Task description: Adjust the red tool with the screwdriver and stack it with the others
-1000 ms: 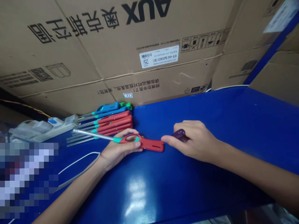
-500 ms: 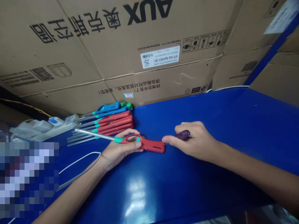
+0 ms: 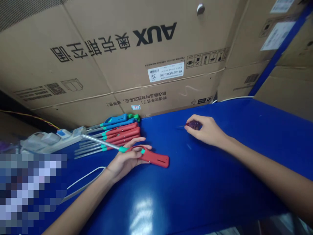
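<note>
The person's left hand (image 3: 124,160) lies low on the blue counter (image 3: 220,182), its fingers (image 3: 137,140) curled loosely around the looped grip of a red long-nosed utility lighter (image 3: 156,160) with teal trim. The hand has hold of it, though not in a tight fist. The lighter's red body points right, toward the middle of the counter, and its thin steel nozzle (image 3: 100,141) runs up and left, crossing above the nozzles of a neat stack of similar lighters (image 3: 121,133). That stack sits near the counter's far edge, toward the left, with red lighters in front and blue ones (image 3: 117,120) behind.

The right hand (image 3: 205,130) is well apart from the left, nearer the far edge, and its fingertips (image 3: 189,125) are pinched closed on a small dark purple tool (image 3: 194,124). A fine metal tip (image 3: 182,126) pokes out to the left, but the tool is too small and partly covered for its exact kind to be sure.

A white power strip (image 3: 65,138) stands beyond the stack at the counter's left end, and a white cable (image 3: 85,179) curves along the counter by the left forearm. A large AUX cardboard carton (image 3: 110,65) stands against the far edge, its printing upside down. A pixelated patch (image 3: 29,192) hides the lower left corner.
</note>
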{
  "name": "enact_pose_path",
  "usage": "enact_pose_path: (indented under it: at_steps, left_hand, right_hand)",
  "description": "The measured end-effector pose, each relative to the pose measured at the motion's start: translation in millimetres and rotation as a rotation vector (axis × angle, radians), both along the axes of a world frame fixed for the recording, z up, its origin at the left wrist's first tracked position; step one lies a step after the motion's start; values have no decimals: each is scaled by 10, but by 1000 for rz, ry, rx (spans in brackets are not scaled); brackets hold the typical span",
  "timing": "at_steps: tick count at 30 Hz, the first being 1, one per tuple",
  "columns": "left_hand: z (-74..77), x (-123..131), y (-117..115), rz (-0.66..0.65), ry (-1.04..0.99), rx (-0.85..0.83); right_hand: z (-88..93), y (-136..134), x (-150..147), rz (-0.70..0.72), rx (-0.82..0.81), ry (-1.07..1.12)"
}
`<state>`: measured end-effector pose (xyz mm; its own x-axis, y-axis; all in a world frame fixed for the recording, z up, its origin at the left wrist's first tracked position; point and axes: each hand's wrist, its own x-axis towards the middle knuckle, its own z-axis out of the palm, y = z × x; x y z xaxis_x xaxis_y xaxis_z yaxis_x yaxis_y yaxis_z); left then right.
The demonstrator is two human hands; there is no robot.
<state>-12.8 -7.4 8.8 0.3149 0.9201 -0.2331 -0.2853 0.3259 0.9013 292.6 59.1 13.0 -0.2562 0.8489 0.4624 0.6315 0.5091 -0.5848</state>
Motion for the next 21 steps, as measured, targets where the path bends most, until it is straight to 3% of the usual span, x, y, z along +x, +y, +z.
enact_pose_path:
  at_steps: [4, 10, 16, 21]
  left_hand:
    - [16, 13, -29, -8, 32, 2]
    - [36, -11, -30, -8, -41, -7]
    - [32, -11, -1, 3, -90, -17]
    - [20, 13, 14, 97, -95, 5]
  right_hand:
    - [1, 8, 38, 48, -71, -87]
    - [192, -135, -50, 302, -289, 197]
    - [368, -311, -107, 463, -237, 198]
    - [316, -410, -119, 434, -94, 112]
